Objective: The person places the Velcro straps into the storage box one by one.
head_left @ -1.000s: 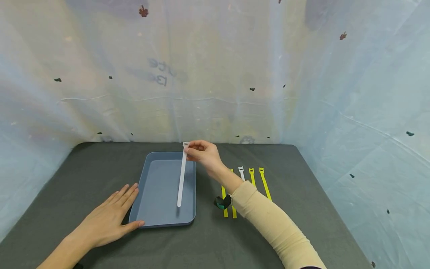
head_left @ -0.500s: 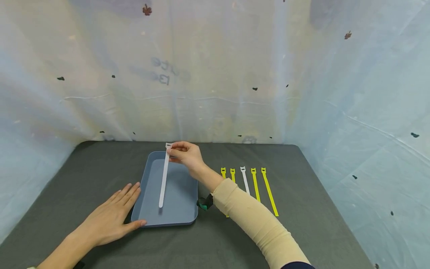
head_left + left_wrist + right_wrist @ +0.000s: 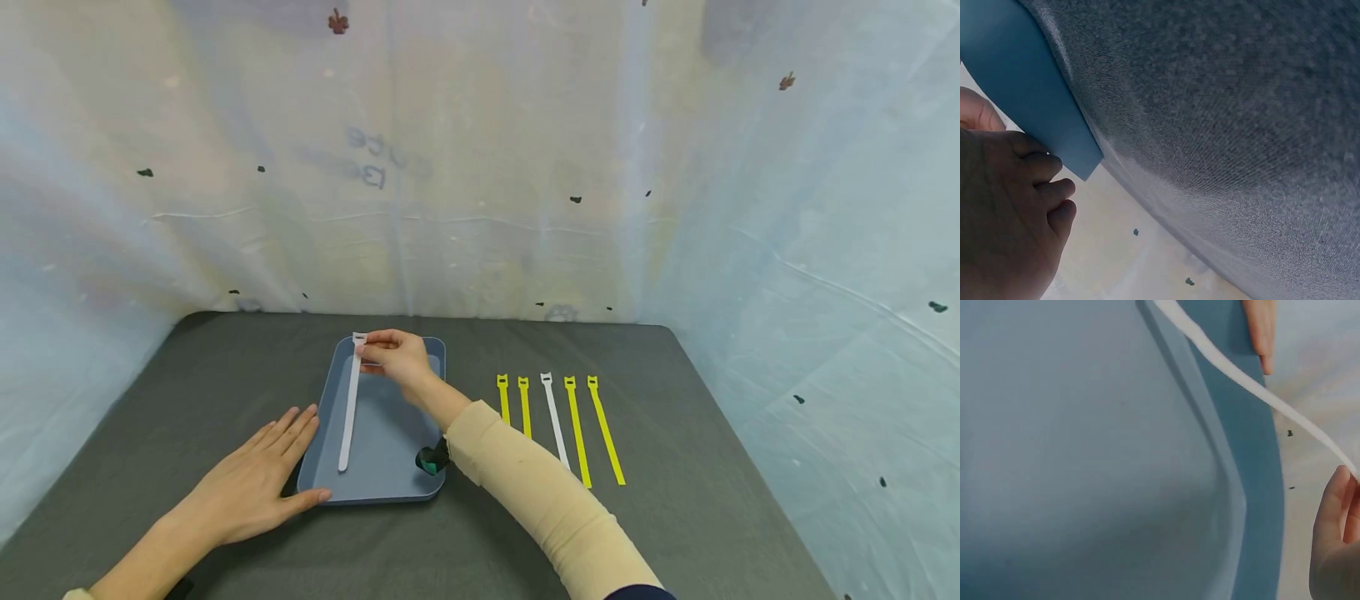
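Above the left part of the blue-grey tray (image 3: 390,450), my right hand (image 3: 399,360) pinches a white cable tie (image 3: 350,417) by its slotted head end. The strap hangs lengthwise over the tray, its rounded tip toward the near edge; whether the tip touches the bottom I cannot tell. In the right wrist view the white strap (image 3: 1241,376) runs from the fingertips across the tray wall. My left hand (image 3: 251,479) lies with straight fingers against the tray's left side, its thumb at the near left corner. The left wrist view shows that hand (image 3: 1010,206) beside the tray's outer wall (image 3: 1041,94).
Right of the tray, a row of cable ties lies on the dark grey table (image 3: 712,500): several yellow ones (image 3: 577,433) and one white tie (image 3: 555,417). The right sleeve (image 3: 547,500) covers parts of some. A pale plastic sheet (image 3: 480,167) hangs behind the table.
My right hand has carried the white cable tie leftward over the tray and lowered it a little. The row of ties has come out from behind the sleeve. My left hand stays at the tray.
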The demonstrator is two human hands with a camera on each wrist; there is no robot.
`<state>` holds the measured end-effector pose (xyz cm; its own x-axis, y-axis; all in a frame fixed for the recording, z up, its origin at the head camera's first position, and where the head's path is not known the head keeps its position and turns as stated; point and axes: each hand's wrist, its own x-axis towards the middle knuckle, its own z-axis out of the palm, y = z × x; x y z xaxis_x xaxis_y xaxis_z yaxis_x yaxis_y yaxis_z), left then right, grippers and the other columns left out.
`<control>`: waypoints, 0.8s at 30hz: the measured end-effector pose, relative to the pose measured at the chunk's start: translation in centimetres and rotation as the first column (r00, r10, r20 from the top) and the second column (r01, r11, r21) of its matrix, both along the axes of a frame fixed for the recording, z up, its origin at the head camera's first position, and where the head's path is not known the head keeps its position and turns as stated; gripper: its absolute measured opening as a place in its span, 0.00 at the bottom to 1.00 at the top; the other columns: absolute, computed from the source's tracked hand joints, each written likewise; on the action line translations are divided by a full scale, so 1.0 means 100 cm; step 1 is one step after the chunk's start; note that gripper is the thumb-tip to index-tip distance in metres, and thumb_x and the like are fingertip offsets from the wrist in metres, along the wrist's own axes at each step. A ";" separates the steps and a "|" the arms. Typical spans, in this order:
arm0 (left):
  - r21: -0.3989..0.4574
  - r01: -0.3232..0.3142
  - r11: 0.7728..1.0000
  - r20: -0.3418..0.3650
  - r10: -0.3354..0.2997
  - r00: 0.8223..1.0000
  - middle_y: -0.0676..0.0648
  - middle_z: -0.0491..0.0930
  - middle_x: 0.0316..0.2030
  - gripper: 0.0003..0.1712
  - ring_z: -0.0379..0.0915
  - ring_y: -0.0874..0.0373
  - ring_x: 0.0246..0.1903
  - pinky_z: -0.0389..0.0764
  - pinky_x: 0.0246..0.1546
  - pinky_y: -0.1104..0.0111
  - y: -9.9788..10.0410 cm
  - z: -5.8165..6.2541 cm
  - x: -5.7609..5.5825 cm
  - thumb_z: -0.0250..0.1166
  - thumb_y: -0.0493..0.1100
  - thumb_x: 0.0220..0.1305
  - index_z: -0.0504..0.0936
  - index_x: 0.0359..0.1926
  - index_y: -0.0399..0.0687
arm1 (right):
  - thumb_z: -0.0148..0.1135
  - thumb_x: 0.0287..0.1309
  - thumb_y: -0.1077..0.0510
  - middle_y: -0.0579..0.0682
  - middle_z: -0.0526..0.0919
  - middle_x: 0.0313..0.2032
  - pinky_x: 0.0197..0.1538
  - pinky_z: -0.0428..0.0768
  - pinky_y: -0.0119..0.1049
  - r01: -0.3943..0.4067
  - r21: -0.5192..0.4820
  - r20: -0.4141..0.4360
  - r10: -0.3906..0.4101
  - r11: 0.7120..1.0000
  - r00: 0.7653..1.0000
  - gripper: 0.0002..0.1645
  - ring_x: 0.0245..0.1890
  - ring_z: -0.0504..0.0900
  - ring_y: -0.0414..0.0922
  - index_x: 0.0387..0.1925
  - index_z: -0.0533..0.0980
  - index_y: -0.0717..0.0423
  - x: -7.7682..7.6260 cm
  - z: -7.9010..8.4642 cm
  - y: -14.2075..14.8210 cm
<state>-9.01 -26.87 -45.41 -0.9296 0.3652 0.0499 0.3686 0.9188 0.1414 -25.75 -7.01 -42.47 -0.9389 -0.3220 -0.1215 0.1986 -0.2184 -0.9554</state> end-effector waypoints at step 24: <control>0.001 0.007 1.000 -0.006 -0.007 1.000 0.36 0.55 0.80 0.61 0.52 0.36 0.78 0.62 0.73 0.42 0.000 0.001 0.001 0.56 0.79 0.66 0.59 0.79 0.35 | 0.70 0.59 0.74 0.56 0.87 0.34 0.43 0.90 0.45 0.029 0.192 -0.039 -0.022 0.981 0.999 0.10 0.36 0.90 0.55 0.42 0.83 0.65 -0.002 -0.032 -0.028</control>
